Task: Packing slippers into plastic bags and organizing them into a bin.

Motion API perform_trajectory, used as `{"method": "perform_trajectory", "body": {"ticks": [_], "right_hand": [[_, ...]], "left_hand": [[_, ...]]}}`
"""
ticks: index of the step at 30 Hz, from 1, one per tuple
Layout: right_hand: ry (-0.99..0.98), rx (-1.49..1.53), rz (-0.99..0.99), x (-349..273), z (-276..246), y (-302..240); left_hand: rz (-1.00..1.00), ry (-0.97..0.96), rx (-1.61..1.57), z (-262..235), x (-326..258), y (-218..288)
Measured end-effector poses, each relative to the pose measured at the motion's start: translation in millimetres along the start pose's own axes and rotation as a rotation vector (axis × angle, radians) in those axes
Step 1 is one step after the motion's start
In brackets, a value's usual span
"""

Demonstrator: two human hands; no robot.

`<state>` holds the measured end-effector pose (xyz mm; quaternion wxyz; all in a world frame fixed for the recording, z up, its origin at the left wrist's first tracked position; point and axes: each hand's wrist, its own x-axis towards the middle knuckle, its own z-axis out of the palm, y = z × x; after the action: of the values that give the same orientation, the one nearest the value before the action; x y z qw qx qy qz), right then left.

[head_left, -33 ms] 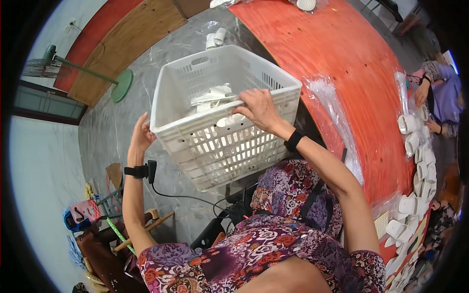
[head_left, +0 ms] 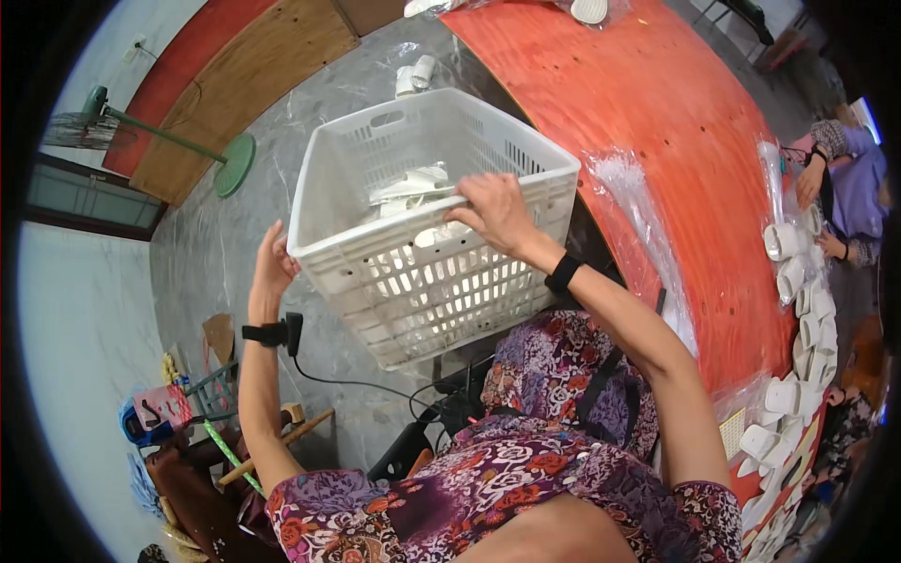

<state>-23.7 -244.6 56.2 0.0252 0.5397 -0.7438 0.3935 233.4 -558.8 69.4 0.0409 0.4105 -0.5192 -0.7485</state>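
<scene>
Crate [head_left: 361, 246] first, since it's pretty much centre stage: white plastic, slotted walls, sitting right in front of the person over the grey floor [head_left: 221, 272], just left of the big red table [head_left: 699, 141]. Can't really see what's holding it up. It's nowhere near full. A loose heap of white pieces [head_left: 424, 180] lies inside, down below the rim, and more pale stuff shows through the slots in the near wall. What the pieces actually are, I couldn't tell you, too small and jumbled.

Right hand [head_left: 499, 214] has its fingers curled over the near rim, right by the handle hole, so yeah, that one's gripping the crate. Left hand [head_left: 273, 266] is at the near left corner on the outside, fingers bent and pointing up; can't tell if it's properly holding on or just touching.

Past the crate, a couple of white rolled-looking things [head_left: 414, 75] sit on the floor. On the table there's a long clear plastic bag [head_left: 648, 220], and down its right edge a whole row of white shoes [head_left: 790, 272]. Over there, a co-worker in a purple top [head_left: 856, 192] has both hands near them. Green stand fan [head_left: 233, 165] off to the left.
</scene>
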Motion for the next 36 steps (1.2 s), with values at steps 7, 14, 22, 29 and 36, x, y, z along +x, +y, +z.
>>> {"method": "perform_trajectory", "body": {"ticks": [7,14,22,29,36], "right_hand": [[-0.017,-0.006,-0.004,4,18,-29],[-0.106,-0.026,0.025,-7,-2,2],[-0.087,-0.021,0.038,5,-1,-4],[-0.038,0.004,-0.059,31,-17,2],[-0.005,0.032,-0.046,33,-36,-3]], "left_hand": [[-0.428,-0.142,-0.357,-54,14,-203],[-0.908,0.043,-0.283,66,18,-253],[-0.693,-0.014,-0.215,-10,-93,-310],[-0.546,-0.067,-0.187,127,-26,-230],[-0.416,-0.073,-0.178,127,-48,-199]]}}
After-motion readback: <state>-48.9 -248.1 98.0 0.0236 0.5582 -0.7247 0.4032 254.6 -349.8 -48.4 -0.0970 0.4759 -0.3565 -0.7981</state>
